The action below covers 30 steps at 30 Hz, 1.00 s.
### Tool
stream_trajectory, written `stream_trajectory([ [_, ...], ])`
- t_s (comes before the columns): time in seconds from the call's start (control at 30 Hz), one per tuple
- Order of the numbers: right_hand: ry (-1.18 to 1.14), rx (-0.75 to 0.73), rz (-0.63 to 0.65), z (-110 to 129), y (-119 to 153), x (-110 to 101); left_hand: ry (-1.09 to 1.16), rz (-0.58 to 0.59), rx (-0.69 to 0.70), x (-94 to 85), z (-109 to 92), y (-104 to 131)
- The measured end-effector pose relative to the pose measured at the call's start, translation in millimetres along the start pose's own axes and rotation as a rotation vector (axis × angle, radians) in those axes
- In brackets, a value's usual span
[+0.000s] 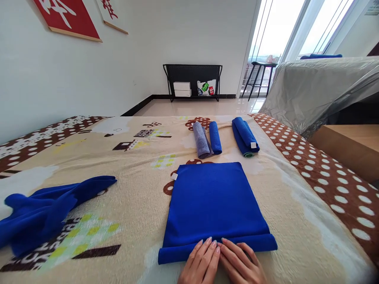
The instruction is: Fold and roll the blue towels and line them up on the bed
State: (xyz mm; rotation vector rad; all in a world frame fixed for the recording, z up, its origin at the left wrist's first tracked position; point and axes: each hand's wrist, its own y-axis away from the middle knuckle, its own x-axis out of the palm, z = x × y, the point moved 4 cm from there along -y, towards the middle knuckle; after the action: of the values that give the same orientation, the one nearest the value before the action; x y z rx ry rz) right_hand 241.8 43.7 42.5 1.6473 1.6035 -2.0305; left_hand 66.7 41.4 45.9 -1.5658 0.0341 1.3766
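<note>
A blue cloth (213, 201) lies flat on the patterned blanket (133, 205), its near edge rolled into a tube. A small white tag shows at its far left corner. Both hands rest side by side at the middle of the rolled edge, fingertips on top of it. My left hand (201, 262) has its fingers stretched forward and lying flat on the roll. My right hand (241, 262) touches it at the left one's side, fingers also extended. Neither hand is wrapped round the cloth.
A crumpled blue cloth (47, 209) lies at the left. Beyond the flat cloth are a grey roll (201, 140), a blue roll (215, 138) and a thicker blue roll (245, 136). A black rack (192, 73) stands by the wall; plastic sheeting (319, 86) covers something at right.
</note>
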Motion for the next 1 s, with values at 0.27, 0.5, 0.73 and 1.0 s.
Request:
stream_trajectory([
  [0.27,0.139,0.217,0.134,-56,58,-42,-0.195,0.119,-0.103,-32.4,56,52],
  [0.5,0.067,0.083,0.072,-5,-2,-8,-0.028,0.048,0.017,1.6,-7,-4],
  [0.73,0.243,0.369,0.165,-54,44,-25,-0.216,0.271,-0.260,-25.7,51,32],
  [1.0,0.099,0.162,0.184,2,-23,9,0.001,0.176,-0.106,-2.1,3,-21],
])
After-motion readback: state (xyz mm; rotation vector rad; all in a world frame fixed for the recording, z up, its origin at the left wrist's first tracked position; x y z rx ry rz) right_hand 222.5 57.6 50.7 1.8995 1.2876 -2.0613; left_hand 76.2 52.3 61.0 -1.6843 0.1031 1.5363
